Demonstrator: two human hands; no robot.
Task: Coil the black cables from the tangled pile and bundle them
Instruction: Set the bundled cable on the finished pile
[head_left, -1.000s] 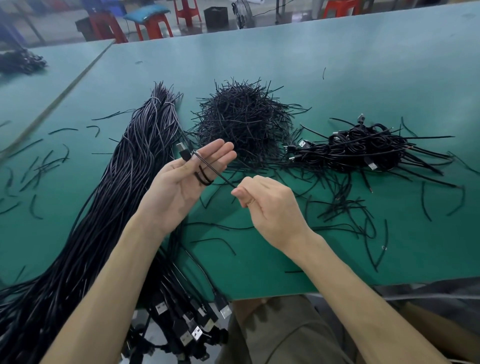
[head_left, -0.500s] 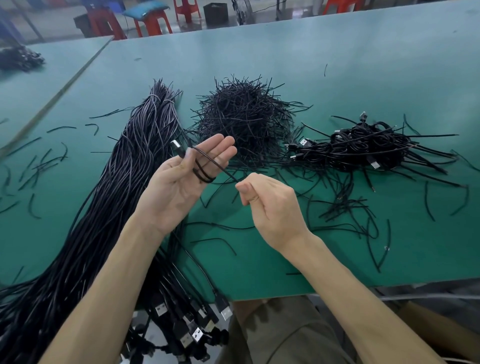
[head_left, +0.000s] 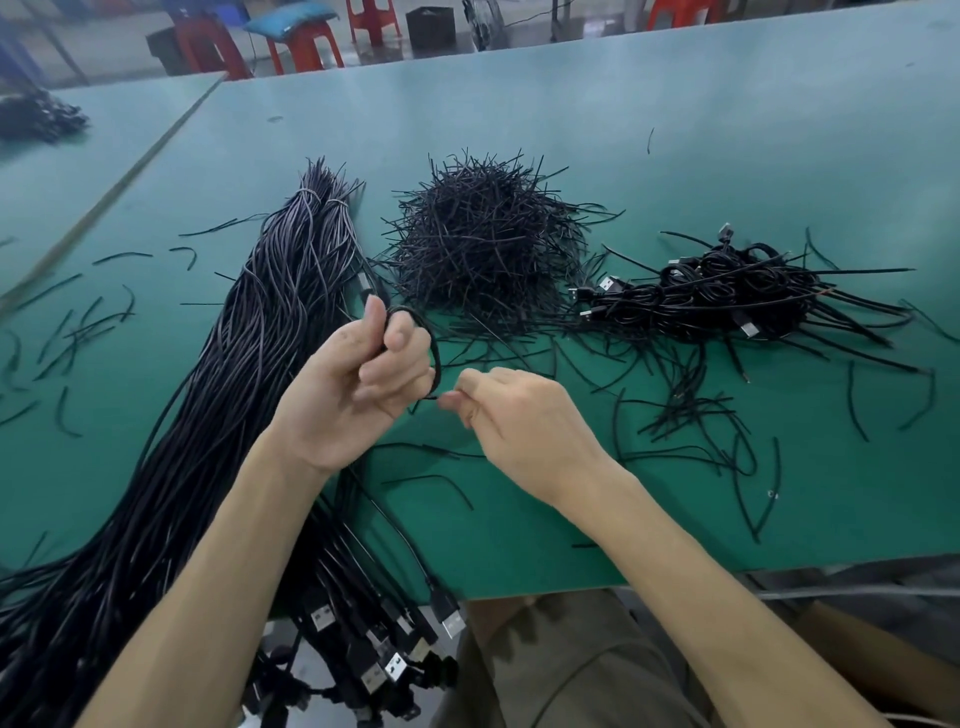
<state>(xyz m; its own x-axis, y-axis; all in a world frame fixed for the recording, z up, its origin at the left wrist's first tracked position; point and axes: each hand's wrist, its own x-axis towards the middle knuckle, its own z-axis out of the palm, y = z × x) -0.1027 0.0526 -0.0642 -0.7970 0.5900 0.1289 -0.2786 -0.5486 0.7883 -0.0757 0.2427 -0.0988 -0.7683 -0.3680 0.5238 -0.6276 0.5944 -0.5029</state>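
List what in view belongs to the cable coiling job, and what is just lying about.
In the job: left hand and right hand gripping the black cable; uncoiled cable bundle; twist-tie pile; coiled cables heap.
Lying about: stray ties; red stools; black bin.

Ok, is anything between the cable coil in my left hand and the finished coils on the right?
Only your right hand, pinching the end of the thin black cable coil, sits between. Short loose black ties lie flat on the green table below that path.
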